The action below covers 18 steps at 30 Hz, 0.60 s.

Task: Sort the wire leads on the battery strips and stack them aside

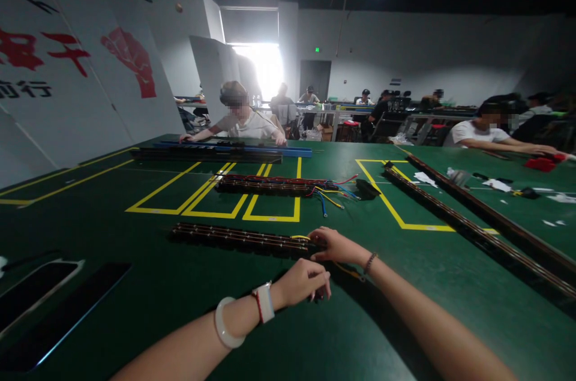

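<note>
A black rail with copper strips (238, 239) lies across the green table in front of me. My right hand (335, 246) has its thumb and fingers closed around the rail's right end, where a short yellow wire (300, 237) shows. From under that hand a yellow lead with a ring terminal (353, 273) runs out to the right. Nearer to me, just below the rail's end, my left hand (301, 282) is held with curled fingers. Its fingertips are partly hidden, so whatever they may hold cannot be made out.
Beyond lies a similar rail (270, 185) with red, blue and yellow wires. Long rails (454, 213) stretch along the right, near scraps (425, 179). Dark flat panels (76, 315) lie at left. Across the table a person (243, 120) handles a blue rail (297, 152); another (483, 132) works at right.
</note>
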Tool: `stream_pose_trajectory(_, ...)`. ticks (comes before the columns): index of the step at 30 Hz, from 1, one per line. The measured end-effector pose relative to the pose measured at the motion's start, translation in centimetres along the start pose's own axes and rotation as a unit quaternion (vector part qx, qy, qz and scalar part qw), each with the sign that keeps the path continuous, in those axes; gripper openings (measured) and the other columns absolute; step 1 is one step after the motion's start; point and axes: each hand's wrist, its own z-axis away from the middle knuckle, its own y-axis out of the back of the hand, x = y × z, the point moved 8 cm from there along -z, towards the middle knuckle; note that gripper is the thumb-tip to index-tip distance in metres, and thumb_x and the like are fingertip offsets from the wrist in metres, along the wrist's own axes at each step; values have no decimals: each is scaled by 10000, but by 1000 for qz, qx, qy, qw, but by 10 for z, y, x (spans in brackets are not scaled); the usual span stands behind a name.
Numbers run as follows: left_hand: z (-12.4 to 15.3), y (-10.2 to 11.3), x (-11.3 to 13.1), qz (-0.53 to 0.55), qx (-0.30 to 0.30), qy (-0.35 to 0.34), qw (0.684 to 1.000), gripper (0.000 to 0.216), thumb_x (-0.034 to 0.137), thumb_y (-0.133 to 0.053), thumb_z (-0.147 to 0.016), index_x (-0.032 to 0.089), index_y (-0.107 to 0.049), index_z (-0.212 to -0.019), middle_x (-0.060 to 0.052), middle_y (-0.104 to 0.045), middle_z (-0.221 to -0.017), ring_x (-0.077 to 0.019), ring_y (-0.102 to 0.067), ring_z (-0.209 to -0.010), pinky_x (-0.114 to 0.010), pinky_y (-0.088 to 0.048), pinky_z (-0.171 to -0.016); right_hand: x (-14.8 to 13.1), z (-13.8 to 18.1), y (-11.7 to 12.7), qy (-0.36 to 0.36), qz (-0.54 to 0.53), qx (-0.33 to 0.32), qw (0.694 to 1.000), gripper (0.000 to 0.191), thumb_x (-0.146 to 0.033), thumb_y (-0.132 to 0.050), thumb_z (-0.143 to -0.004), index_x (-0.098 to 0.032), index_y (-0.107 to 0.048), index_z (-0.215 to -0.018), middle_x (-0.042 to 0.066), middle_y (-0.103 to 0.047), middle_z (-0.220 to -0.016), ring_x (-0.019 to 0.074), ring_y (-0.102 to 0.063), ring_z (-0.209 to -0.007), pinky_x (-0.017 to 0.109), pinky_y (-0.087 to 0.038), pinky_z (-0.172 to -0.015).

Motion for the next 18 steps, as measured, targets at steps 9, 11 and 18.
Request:
stream_pose_trajectory(9,-3,-3,-11,316,-6,57,947,396,401,-500,-829,71,-657,-676,-130,-672,-732,-147,-617,-584,-280,-502,-595,23,1,-7,-42,-108,-123,986,328,-424,-662,-741,-126,-643,-878,6,-614,-753,116,-502,-634,239,-395,-586)
stream_pose_trajectory(11,-3,-2,-12,376,7,55,925,343,365,-517,-826,72,-650,-708,-139,-679,-777,-159,-633,-637,-294,-509,-637,23,1,-9,-35,-153,-142,977,289,-392,-636,-755,-117,-651,-843,-2,-611,-709,111,-497,-611,234,-393,-579)
stream_pose_trajectory(18,-4,-13,-28,464,1,104,880,322,355,-453,-900,73,-607,-889,-167,-673,-907,-204,-669,-773,-365,-485,-792,-2,-5,0,-39,-107,-35,993,216,-316,-584,-806,-129,-691,-806,11,-638,-683,112,-519,-594,217,-377,-557)
